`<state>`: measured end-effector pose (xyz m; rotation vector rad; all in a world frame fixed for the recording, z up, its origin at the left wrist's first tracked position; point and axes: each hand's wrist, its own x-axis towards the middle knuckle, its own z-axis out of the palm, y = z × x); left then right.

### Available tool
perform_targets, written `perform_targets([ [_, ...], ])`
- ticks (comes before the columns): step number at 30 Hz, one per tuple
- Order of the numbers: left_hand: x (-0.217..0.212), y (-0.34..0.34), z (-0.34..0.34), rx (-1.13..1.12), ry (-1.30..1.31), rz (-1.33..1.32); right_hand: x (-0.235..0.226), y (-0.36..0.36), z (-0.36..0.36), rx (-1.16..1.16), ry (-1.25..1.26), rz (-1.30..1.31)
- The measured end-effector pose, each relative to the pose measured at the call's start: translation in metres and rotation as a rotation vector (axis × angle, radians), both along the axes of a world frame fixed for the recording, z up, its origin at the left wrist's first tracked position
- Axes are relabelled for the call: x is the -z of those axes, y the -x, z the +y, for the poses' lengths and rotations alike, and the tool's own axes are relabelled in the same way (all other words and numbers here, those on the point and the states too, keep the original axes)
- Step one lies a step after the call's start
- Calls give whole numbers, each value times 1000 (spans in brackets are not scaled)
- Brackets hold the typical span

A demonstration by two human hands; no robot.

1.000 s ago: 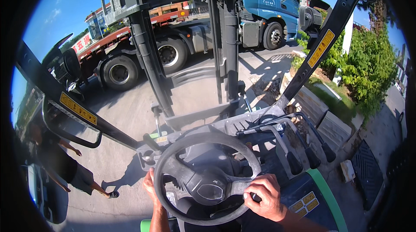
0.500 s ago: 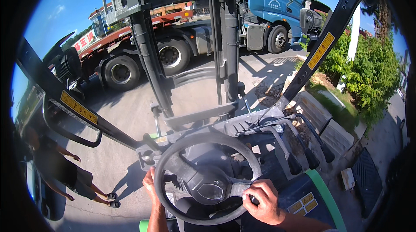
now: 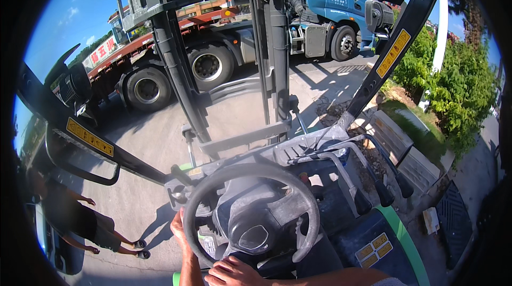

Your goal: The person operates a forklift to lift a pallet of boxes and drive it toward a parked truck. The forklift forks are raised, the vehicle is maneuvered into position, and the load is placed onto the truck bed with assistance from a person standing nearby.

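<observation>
A dark grey steering wheel (image 3: pixel 316 216) fills the lower middle, its hub facing me. My left hand (image 3: pixel 181 231) is at the left of the rim, fingers closed against it and partly hidden. Down at the rim's lower left, my right hand (image 3: pixel 233 272) is closed on the wheel, its forearm reaching across from the right. Whatever lies under that palm is hidden. Beyond the wheel, the dashboard (image 3: pixel 314 139) spans the front. Several control levers with black knobs (image 3: pixel 384 194) stand to the right, apart from both hands.
The forklift mast (image 3: pixel 277 56) rises straight ahead. Past it, a blue truck (image 3: pixel 341 3) with a red flatbed trailer (image 3: pixel 160 40) crosses the view. At the left a person (image 3: pixel 69 211) stands on the pavement beside a vehicle. Bushes (image 3: pixel 453 78) and concrete blocks (image 3: pixel 394 136) line the right.
The steering wheel has turned clockwise. My right hand has travelled with it from the right side to the lower left. My left hand has stayed nearly in place.
</observation>
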<state>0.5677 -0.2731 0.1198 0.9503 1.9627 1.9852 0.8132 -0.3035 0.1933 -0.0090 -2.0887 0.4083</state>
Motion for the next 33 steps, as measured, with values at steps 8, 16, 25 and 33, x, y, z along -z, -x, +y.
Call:
perform_targets([
  [8,-7,-9,8,41,-28,-80,-48,-111,87,358,119,-37],
  [16,-5,-8,20,1,14,-60,-22,-221,160,879,-30,18],
  [25,-5,-4,29,7,-7,-104,-67,-181,255,904,-78,150],
  [33,-8,0,39,-26,69,-15,-67,-176,271,897,-102,145],
])
